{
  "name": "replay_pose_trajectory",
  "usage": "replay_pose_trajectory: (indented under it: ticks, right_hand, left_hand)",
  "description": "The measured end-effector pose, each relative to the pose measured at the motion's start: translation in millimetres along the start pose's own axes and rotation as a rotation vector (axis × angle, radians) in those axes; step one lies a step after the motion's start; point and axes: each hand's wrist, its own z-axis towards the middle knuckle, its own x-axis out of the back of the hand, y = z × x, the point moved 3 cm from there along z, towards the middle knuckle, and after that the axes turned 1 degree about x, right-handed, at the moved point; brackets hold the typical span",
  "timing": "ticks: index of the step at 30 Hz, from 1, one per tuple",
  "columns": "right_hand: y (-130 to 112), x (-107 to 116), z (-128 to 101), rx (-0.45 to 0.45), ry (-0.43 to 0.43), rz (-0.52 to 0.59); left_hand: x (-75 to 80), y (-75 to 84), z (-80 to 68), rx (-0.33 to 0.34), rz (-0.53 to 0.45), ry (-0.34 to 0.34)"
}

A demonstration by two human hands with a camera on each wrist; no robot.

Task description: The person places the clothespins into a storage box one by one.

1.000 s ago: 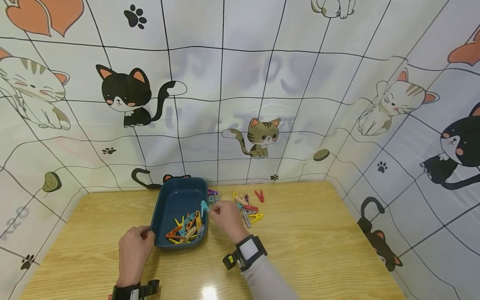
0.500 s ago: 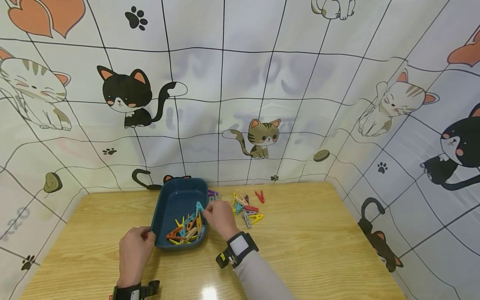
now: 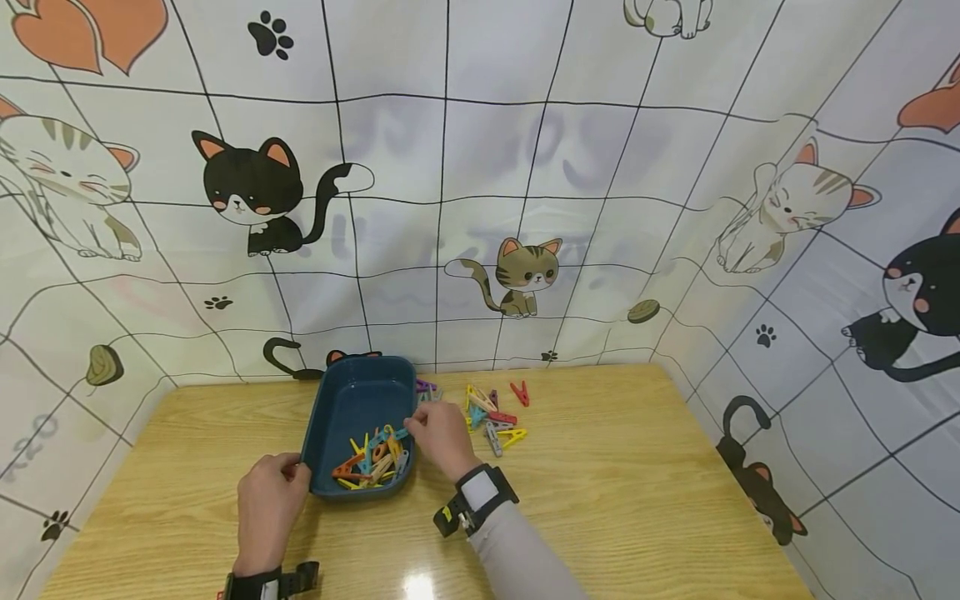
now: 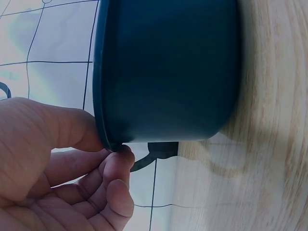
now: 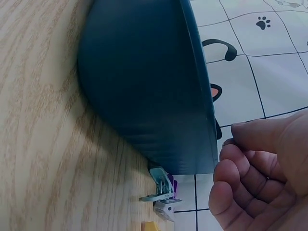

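A dark blue tray (image 3: 352,400) sits on the wooden table (image 3: 615,483) with several coloured clothespins (image 3: 369,461) piled at its near end. My left hand (image 3: 272,492) grips the tray's near left corner; in the left wrist view the left hand (image 4: 113,149) pinches the rim of the tray (image 4: 168,72) between thumb and fingers. My right hand (image 3: 435,429) hovers at the tray's right rim, beside a teal clothespin (image 3: 396,434) lying on the pile. In the right wrist view the right hand (image 5: 250,163) has loosely curled fingers with nothing between them, next to the tray (image 5: 144,86).
Several loose clothespins (image 3: 497,419) lie on the table right of the tray, including a red one (image 3: 519,392) and a purple one (image 3: 425,386). A grey and purple clothespin (image 5: 163,195) shows behind the tray. Cat-print cloth walls (image 3: 480,208) enclose the table on three sides.
My right hand carried the teal clothespin leftward over the tray's rim and lowered it; it now lies on the pile. The left hand has kept its hold on the tray.
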Motion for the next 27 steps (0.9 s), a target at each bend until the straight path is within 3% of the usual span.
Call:
replay_pose_trajectory:
  ticks: [11, 15, 22, 27]
  right_hand:
    - [9.3, 8.4, 0.5, -0.044, -0.009, 0.057]
    - [15.8, 15.0, -1.2, -0.024, -0.006, 0.078]
    - [27.1, 32.6, -3.9, 0.066, 0.070, 0.036]
    - [37.6, 42.6, -4.2, 0.036, 0.075, 0.033]
  left_hand:
    - [0.9, 0.6, -0.7, -0.010, 0.001, -0.004]
    - [0.0, -0.2, -1.0, -0.022, 0.003, 0.004]
    - [-0.4, -1.3, -1.2, -0.024, 0.004, 0.008]
    - [-0.4, -0.8, -1.3, -0.014, 0.003, 0.002]
